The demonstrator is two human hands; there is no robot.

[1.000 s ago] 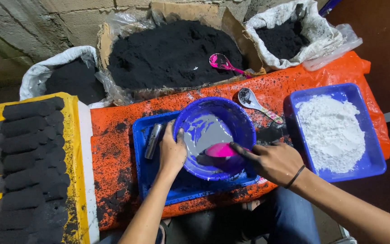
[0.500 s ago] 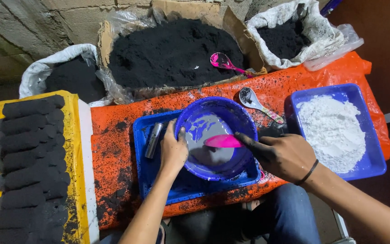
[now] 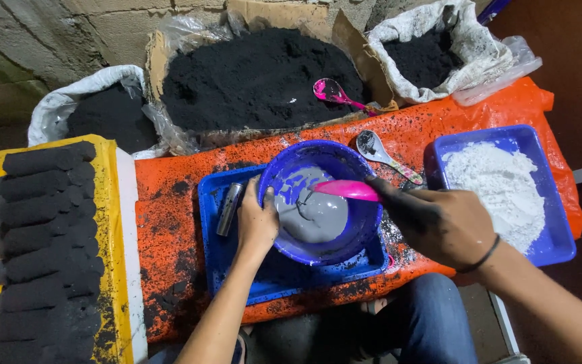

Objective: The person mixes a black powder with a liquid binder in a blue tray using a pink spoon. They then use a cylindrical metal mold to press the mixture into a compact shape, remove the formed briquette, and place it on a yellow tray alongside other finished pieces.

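A purple bowl (image 3: 365,229) holding grey paste (image 3: 314,212) stands in a blue tray (image 3: 220,253) on an orange sheet. My left hand (image 3: 256,222) grips the bowl's left rim, thumb inside. My right hand (image 3: 442,222), smeared black, holds a pink spoon (image 3: 345,189) by its handle, its tip dipped in the paste near the bowl's middle. A small metal cylinder (image 3: 229,209) lies in the tray just left of my left hand.
A blue tray of white powder (image 3: 496,192) sits at right. A white spoon (image 3: 378,154) lies on the orange sheet (image 3: 170,216). Sacks and a box of black powder (image 3: 257,77) stand behind, with another pink spoon (image 3: 335,93). Black briquettes (image 3: 42,249) fill a yellow tray at left.
My right hand has moved up and to the right, carrying the pink spoon from the bowl's near side toward its far side. My left hand has stayed on the rim.
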